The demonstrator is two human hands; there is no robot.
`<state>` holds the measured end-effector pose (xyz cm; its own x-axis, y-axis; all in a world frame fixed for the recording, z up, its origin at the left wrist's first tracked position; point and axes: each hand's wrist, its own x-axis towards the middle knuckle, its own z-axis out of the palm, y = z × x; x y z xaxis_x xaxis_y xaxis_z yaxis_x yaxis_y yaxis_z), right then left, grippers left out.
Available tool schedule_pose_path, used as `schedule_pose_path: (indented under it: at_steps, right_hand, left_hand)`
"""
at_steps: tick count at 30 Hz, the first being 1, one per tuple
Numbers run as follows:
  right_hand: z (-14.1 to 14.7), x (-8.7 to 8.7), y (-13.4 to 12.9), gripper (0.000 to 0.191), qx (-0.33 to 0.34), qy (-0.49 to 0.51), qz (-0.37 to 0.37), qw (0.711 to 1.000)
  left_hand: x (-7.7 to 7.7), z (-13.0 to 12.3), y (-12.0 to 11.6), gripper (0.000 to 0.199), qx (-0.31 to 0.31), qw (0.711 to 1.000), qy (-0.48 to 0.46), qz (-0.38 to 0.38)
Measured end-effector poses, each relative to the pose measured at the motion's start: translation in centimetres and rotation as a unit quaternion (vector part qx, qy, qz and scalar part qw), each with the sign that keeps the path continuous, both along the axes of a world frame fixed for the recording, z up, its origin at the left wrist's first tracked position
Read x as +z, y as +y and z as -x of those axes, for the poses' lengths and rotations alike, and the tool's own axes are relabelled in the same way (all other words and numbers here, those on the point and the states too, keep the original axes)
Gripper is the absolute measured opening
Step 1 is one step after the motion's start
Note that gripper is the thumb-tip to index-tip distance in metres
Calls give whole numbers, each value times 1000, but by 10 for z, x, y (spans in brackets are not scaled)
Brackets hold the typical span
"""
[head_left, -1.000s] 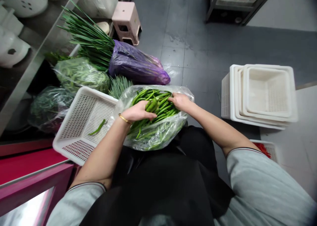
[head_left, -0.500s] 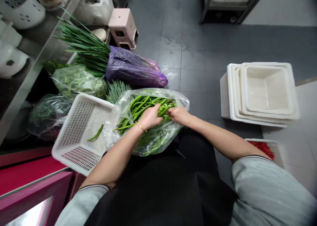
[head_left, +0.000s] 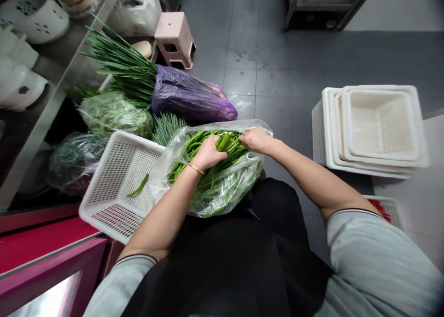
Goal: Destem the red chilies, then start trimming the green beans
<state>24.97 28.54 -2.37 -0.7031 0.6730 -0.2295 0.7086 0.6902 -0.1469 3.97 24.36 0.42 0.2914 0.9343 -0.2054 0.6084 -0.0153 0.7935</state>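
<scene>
A clear plastic bag [head_left: 225, 201] full of long green chili peppers [head_left: 194, 143] lies in front of my lap, its mouth spread wide. Inside the mouth, my left hand [head_left: 210, 155] is closed around a small bunch of the green chili peppers, with a bangle on the wrist. My right hand [head_left: 255, 139] is closed at the right side of the bag's mouth, by the stem ends; what its fingers pinch is hidden. Left of the bag, a white plastic basket [head_left: 100, 178] tilts against it with one green chili pepper [head_left: 138, 186] inside.
Behind the bag lie green stalks in a purple wrapper [head_left: 190, 92] and bagged greens [head_left: 116, 113]. A pink stool [head_left: 175, 37] stands farther back. Stacked white baskets [head_left: 329, 127] are at right, near a basket of red pieces [head_left: 381, 208]. A metal shelf [head_left: 69, 71] runs along the left.
My right hand has moved slightly up and right, away from the left hand. The left hand has shifted slightly and still grips green peppers. The view has drifted a little.
</scene>
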Motion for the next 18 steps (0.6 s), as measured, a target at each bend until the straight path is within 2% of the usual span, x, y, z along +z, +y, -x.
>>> schedule_pose_path:
  at_steps: [3, 5, 6, 7, 10, 11, 12, 13, 14, 17, 18]
  right_hand:
    - [-7, 20, -23, 22, -15, 90, 61, 994]
    - [-4, 25, -37, 23, -66, 198, 130, 969]
    - [-1, 26, -43, 27, -104, 264, 181, 942]
    - [4, 24, -49, 32, -146, 335, 241, 899]
    - [21, 16, -62, 41, -237, 508, 412, 719]
    - [26, 14, -64, 41, -248, 533, 441, 679]
    - [29, 13, -64, 40, -254, 539, 449, 666]
    - [31, 13, -61, 38, -260, 526, 434, 684]
    - [32, 13, -57, 35, -264, 495, 397, 727]
    - [26, 19, -41, 22, -224, 331, 198, 895]
    - [24, 21, -37, 28, -183, 268, 141, 935]
  left_hand:
    - [-9, -4, -5, 35, -80, 995, -56, 28]
    - [-12, -2, -10, 44, -93, 989, -109, 35]
    - [-12, 1, -12, 46, -89, 986, -134, 37]
    - [-11, 4, -14, 46, -83, 983, -161, 43]
    - [-5, 14, -18, 37, -56, 967, -236, 73]
    - [-2, 17, -19, 35, -48, 962, -257, 83]
    - [1, 20, -20, 34, -38, 957, -275, 88]
    - [6, 22, -21, 34, -27, 952, -290, 90]
    - [12, 25, -22, 35, -17, 948, -304, 89]
    - [48, 44, -30, 37, 18, 931, -361, 53]
    - [65, 56, -35, 39, 34, 919, -393, 20]
